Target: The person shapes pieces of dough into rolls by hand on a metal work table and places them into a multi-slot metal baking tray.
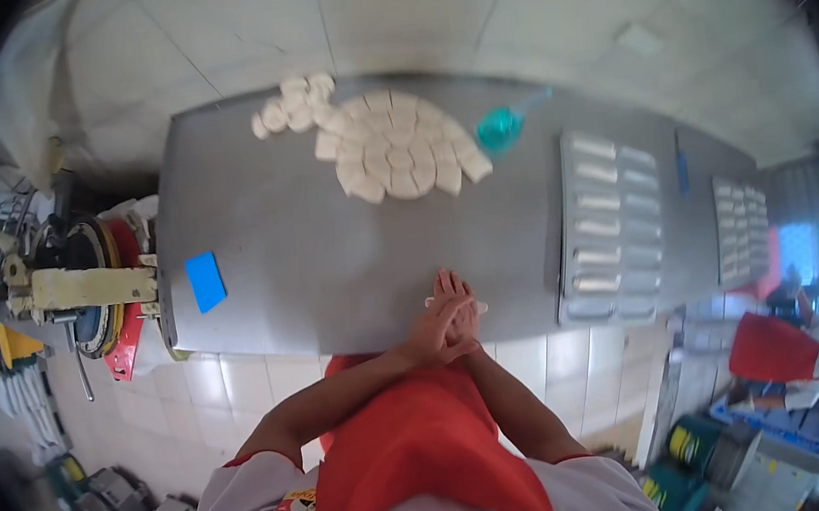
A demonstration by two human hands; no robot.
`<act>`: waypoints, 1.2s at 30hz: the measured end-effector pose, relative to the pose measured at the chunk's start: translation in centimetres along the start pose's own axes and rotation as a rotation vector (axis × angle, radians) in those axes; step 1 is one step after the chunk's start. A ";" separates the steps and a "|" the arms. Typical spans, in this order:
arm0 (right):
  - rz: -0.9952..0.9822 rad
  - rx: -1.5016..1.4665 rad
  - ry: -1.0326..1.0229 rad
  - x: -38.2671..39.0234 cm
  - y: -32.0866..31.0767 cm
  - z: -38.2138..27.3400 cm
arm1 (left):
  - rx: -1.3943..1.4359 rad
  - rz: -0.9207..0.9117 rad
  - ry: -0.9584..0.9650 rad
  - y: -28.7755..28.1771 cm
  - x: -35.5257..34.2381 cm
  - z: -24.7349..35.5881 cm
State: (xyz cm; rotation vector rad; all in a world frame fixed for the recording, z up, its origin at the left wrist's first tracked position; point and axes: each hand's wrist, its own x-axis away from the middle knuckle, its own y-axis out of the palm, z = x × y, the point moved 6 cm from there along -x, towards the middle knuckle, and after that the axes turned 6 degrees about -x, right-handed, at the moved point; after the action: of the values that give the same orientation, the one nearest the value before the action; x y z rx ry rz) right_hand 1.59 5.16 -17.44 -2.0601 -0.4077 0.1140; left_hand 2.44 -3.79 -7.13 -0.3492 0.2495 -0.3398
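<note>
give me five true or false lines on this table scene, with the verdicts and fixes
1. The left hand and right hand overlap at the near side of the table. True.
2. The blue card lies to the right of the dough pieces. False: it lies to their left.
3. The turquoise item sits just right of the dough pieces. True.
4. The person's apron is green. False: it is red.
5. The large metal tray stands at the left end of the table. False: it is on the right part, beyond the turquoise item.
</note>
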 end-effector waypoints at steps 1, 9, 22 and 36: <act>0.002 0.004 0.010 1.6 0.5 -0.5 | 0.048 -0.038 0.013 1.5 1.4 -0.4; 0.124 0.346 0.094 -4.8 -3.4 0.2 | -0.115 0.064 0.024 2.9 -6.2 -6.2; -0.014 0.115 0.170 -1.9 -0.9 2.2 | -0.185 0.062 -0.105 5.5 -1.3 -3.6; 0.041 0.239 0.174 -17.2 -8.8 6.0 | -0.194 0.325 -0.101 -0.5 -18.5 -9.8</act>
State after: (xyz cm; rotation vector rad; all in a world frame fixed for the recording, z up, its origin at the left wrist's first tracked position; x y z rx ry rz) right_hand -18.17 8.40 -14.36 -1.8256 -0.2324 0.0071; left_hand -17.46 -0.31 -12.58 -0.5079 0.2357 0.0229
